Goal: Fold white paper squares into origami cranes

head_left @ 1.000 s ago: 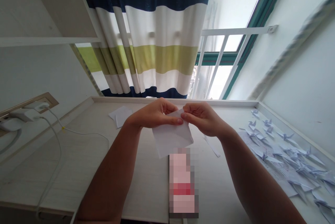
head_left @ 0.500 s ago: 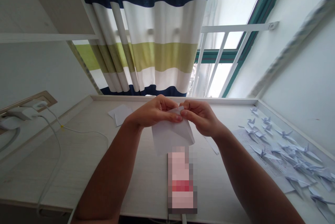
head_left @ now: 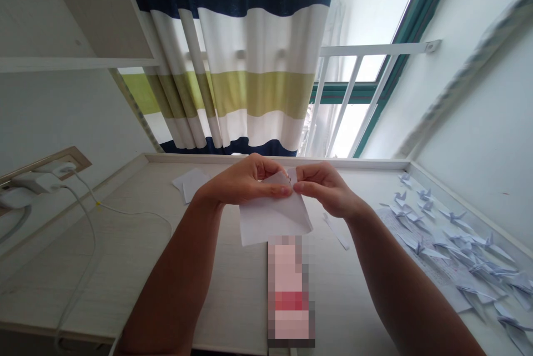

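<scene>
A white sheet of paper (head_left: 272, 220) is held up above the desk, its lower edge hanging toward me. My left hand (head_left: 247, 181) pinches its upper part, thumb lying across the front. My right hand (head_left: 322, 186) grips the paper's upper right edge between thumb and fingers, close to the left fingertips. A small gap shows in the paper between the two hands, with a narrow strip standing up beside it. Beyond my left wrist lie loose white paper pieces (head_left: 194, 182). A thin paper strip (head_left: 336, 232) rests on the desk near my right wrist.
Several folded paper cranes (head_left: 453, 216) cover the right side, some on a printed sheet (head_left: 452, 292). A phone-like device (head_left: 290, 278), blurred out, lies at the front middle. White cables (head_left: 89, 217) run from a wall socket (head_left: 79, 157) at left. A raised rim (head_left: 366, 164) edges the desk.
My hands have drawn slightly apart at the paper's top, and a gap with a narrow strip now shows there. The right hand has shifted a little to the right.
</scene>
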Action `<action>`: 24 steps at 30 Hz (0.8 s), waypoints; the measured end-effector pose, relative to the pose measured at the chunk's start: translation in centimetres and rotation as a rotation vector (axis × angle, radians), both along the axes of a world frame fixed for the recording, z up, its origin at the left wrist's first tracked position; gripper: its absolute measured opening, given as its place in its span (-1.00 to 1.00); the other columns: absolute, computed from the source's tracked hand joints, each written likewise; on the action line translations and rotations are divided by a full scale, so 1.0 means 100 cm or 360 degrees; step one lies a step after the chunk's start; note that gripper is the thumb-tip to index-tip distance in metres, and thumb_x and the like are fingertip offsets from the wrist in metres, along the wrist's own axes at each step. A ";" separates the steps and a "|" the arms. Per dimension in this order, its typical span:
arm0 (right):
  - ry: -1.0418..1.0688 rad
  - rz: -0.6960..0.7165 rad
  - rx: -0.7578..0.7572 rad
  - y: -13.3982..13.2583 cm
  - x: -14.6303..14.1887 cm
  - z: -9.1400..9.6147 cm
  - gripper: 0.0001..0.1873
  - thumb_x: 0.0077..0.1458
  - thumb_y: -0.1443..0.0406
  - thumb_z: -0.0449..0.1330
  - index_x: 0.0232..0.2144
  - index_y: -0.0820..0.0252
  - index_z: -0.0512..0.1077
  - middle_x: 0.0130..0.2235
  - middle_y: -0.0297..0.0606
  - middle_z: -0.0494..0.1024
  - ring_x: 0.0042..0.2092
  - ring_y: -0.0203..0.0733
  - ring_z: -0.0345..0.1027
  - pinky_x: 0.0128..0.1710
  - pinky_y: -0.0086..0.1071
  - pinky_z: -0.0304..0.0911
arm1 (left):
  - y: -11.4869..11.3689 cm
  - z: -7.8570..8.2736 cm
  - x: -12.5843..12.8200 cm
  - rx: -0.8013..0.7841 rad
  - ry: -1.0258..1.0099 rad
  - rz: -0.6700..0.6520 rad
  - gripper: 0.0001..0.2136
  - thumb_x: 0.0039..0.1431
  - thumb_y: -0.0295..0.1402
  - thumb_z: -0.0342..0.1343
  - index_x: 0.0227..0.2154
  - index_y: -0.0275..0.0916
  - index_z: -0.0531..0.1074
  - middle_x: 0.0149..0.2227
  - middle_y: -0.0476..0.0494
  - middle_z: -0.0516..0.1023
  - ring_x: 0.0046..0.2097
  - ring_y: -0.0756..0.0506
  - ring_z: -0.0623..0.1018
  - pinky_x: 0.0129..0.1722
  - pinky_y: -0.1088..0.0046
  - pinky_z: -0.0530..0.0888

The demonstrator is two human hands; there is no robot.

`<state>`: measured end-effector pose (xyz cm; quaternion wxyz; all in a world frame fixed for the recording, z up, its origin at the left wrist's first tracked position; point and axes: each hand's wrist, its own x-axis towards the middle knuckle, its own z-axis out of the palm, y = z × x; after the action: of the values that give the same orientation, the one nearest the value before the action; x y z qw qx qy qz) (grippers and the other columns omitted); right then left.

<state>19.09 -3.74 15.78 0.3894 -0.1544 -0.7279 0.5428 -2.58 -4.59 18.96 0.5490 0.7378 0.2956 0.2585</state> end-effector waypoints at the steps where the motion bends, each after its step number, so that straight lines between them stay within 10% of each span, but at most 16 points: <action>1: -0.0007 -0.0005 -0.0009 -0.001 0.001 0.000 -0.68 0.18 0.21 0.28 -0.55 0.24 0.40 -0.54 -0.39 0.32 -0.48 -0.38 0.15 -0.51 -0.45 0.11 | 0.000 0.000 -0.001 -0.0014 0.0003 -0.0002 -0.76 0.10 -0.20 0.34 -0.34 -0.31 0.57 -0.41 -0.08 0.58 -0.46 0.06 0.51 -0.52 0.62 0.38; 12: -0.0217 -0.0338 0.0248 -0.004 0.007 0.006 -0.75 0.19 0.24 0.24 -0.50 0.24 0.46 -0.48 -0.32 0.43 -0.41 -0.32 0.28 -0.41 -0.40 0.24 | 0.006 0.000 -0.016 0.0029 -0.0051 0.0023 -0.67 0.04 -0.24 0.39 -0.16 -0.28 0.60 -0.24 -0.18 0.64 -0.25 -0.05 0.60 -0.29 0.50 0.52; 24: -0.0481 -0.0250 0.0512 -0.013 0.002 0.010 -0.76 0.21 0.34 0.17 -0.52 0.24 0.41 -0.51 -0.38 0.39 -0.44 -0.36 0.19 -0.44 -0.43 0.14 | 0.005 -0.003 -0.002 -0.0123 0.0173 -0.0106 -0.73 0.03 -0.18 0.39 -0.36 -0.31 0.60 -0.45 -0.09 0.58 -0.47 0.03 0.51 -0.55 0.60 0.40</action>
<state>19.28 -5.05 16.81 0.3367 -0.2259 -0.8409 0.3585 -2.79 -4.08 18.62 0.5685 0.7385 0.3101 0.1879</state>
